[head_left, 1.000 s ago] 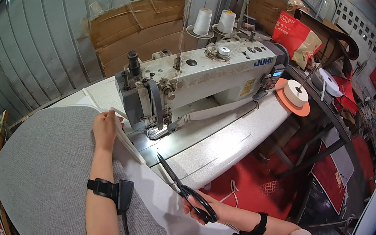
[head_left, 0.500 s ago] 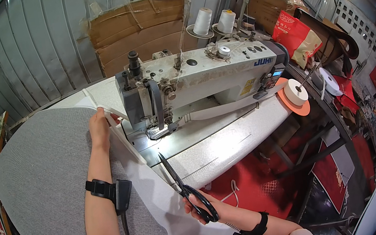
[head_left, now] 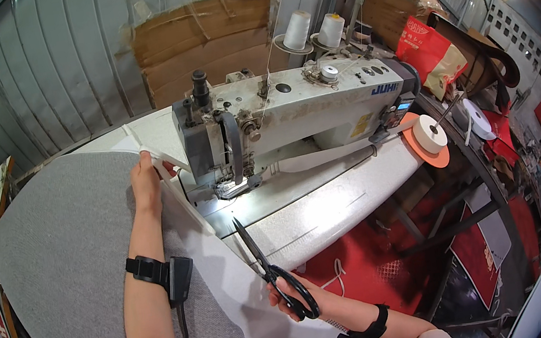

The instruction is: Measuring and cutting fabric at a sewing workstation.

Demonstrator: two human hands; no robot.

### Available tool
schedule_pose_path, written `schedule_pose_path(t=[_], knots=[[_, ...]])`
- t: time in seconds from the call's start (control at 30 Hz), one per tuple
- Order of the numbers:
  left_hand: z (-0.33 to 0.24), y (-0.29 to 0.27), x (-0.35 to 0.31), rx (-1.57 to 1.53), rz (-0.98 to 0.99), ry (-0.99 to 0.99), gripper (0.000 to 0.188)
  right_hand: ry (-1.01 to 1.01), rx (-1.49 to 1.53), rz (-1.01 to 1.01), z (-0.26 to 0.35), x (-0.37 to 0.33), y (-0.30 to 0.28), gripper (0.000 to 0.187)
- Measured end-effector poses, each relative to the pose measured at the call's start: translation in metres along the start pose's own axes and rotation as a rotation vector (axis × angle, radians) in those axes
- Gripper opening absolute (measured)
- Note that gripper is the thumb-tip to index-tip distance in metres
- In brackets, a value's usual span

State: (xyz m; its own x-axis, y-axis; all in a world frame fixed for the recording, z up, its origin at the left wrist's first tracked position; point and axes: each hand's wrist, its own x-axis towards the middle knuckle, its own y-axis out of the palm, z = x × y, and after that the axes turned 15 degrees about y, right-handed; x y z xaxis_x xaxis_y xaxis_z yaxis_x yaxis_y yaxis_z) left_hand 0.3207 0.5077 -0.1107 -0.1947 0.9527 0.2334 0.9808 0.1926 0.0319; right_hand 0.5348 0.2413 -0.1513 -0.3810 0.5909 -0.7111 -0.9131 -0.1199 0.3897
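The right hand (head_left: 289, 298) grips black scissors (head_left: 268, 268), their long axis slanting, tips pointing far left; the left hand (head_left: 146, 185) pinches white edging (head_left: 187, 207) beside grey fabric (head_left: 69, 250).

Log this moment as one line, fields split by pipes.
left hand: gripping white edging of grey fabric | right hand: holding black scissors | scissors: pointing toward sewing machine

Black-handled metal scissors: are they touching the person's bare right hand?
Touching. The head view plainly shows the bare right hand wrapped around the handle loops of the black-handled metal scissors.
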Motion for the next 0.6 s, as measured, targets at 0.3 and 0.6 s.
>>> schedule_pose_path(t=[0.3, 0.6], knots=[[0.005, -0.006, 0.0, -0.191, 0.011, 0.008, 0.048, -0.013, 0.011, 0.007, 0.0, -0.001, 0.001, 0.045], [0.012, -0.014, 0.006, -0.299, -0.016, -0.046, 0.05, -0.01, 0.013, -0.02, 0.002, -0.001, 0.002, 0.045]])
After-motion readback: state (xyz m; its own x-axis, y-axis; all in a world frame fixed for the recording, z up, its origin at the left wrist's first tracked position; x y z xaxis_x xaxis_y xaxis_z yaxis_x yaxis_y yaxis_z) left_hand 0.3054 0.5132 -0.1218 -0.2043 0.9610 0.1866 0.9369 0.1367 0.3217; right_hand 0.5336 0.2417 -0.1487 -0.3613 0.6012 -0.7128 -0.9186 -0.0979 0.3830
